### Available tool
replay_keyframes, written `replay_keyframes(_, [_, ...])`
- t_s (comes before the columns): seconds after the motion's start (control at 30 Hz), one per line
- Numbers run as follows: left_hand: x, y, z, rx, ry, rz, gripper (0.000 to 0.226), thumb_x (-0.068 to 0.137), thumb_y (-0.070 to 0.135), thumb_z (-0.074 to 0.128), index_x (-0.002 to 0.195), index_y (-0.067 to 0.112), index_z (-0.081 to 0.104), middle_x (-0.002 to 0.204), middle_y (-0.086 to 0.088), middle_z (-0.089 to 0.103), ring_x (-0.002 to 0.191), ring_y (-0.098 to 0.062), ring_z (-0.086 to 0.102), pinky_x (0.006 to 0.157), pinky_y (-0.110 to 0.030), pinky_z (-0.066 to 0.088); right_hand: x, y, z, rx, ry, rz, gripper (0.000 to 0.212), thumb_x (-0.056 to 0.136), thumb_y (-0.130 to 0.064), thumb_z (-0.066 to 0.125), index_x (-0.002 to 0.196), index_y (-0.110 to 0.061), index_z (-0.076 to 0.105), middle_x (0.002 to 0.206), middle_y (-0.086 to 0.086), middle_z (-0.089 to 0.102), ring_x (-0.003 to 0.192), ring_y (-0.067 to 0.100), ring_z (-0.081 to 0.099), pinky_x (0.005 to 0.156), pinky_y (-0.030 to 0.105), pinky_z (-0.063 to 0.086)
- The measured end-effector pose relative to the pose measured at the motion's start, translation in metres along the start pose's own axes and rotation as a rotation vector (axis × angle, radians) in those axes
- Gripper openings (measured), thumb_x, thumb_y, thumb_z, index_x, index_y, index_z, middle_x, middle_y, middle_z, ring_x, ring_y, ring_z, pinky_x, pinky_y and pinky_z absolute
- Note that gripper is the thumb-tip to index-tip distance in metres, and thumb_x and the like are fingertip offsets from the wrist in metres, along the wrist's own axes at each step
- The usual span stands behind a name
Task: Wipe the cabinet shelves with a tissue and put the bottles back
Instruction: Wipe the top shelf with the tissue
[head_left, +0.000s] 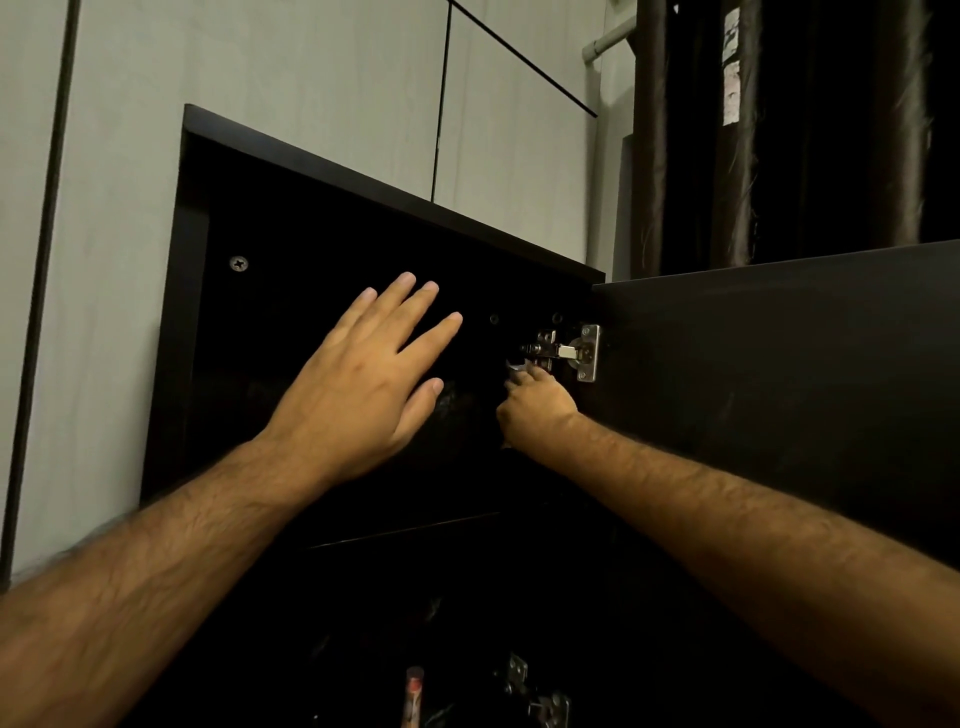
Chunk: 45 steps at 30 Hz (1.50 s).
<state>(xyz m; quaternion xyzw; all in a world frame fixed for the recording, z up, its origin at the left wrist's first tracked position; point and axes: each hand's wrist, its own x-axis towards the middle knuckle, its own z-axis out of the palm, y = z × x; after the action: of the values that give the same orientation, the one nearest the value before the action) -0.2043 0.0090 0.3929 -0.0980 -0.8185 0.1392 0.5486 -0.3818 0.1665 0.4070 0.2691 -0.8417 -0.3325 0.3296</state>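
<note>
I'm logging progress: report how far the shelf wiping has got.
Done: the cabinet door is open and the dark top compartment shows no bottles. In hand: the right hand grips something whitish, probably the tissue, just below the hinge; the left hand is spread open. Left: a bottle sits lower down, not yet returned.

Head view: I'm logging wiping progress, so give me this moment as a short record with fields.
cabinet: dark, door swung open to the right
left hand: fingers straight and spread, raised in front of the dark interior, holding nothing
right hand: fingers curled round a tissue, just below the upper hinge
bottle: one partly visible low in the cabinet
shelf contents: too dark to tell
</note>
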Motion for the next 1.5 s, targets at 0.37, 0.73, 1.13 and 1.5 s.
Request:
replay_keyframes(0.37, [-0.011, -0.006, 0.009, 0.039, -0.054, -0.015, 0.066, 0.094, 0.047, 0.04, 0.152, 0.018, 0.028, 0.161, -0.015, 0.019, 0.15, -0.027, 0.01, 0.12, -0.041, 0.006, -0.039, -0.004, 0.008, -0.121, -0.07, 0.092, 0.065, 0.102, -0.043, 0.013, 0.153, -0.005, 0.003, 0.162, 0.015, -0.007, 0.149, 0.03, -0.013, 0.117, 0.048, -0.013])
replay_keyframes(0.73, [-0.018, -0.021, -0.005, 0.072, -0.049, 0.021, 0.067, 0.094, 0.045, 0.046, 0.152, 0.018, 0.028, 0.161, -0.015, 0.018, 0.15, -0.027, 0.008, 0.122, -0.045, 0.008, -0.044, -0.03, 0.009, -0.047, -0.323, -0.212, 0.054, 0.103, -0.033, 0.037, 0.152, -0.012, 0.028, 0.162, 0.013, 0.012, 0.15, 0.03, -0.002, 0.122, 0.048, 0.003])
replay_keyframes(1.13, [0.033, -0.05, -0.078, 0.417, 0.261, 0.17, 0.067, 0.094, 0.048, 0.048, 0.149, 0.013, 0.034, 0.159, -0.022, 0.019, 0.149, -0.038, 0.009, 0.119, -0.058, 0.005, -0.007, 0.004, -0.023, 1.124, 0.511, 0.296, 0.017, 0.091, -0.008, 0.062, 0.105, -0.011, 0.072, 0.1, 0.008, 0.071, 0.092, 0.022, 0.067, 0.081, 0.034, 0.056])
replay_keyframes(1.5, [0.027, -0.057, -0.072, 0.654, 0.092, 0.04, 0.086, 0.085, 0.058, 0.053, 0.152, 0.011, 0.026, 0.159, -0.022, 0.018, 0.149, -0.038, 0.009, 0.118, -0.059, 0.003, 0.027, -0.072, -0.02, 1.192, 0.788, 0.463, 0.02, 0.094, -0.029, 0.057, 0.095, -0.011, 0.067, 0.097, 0.005, 0.06, 0.086, 0.02, 0.061, 0.067, 0.027, 0.047])
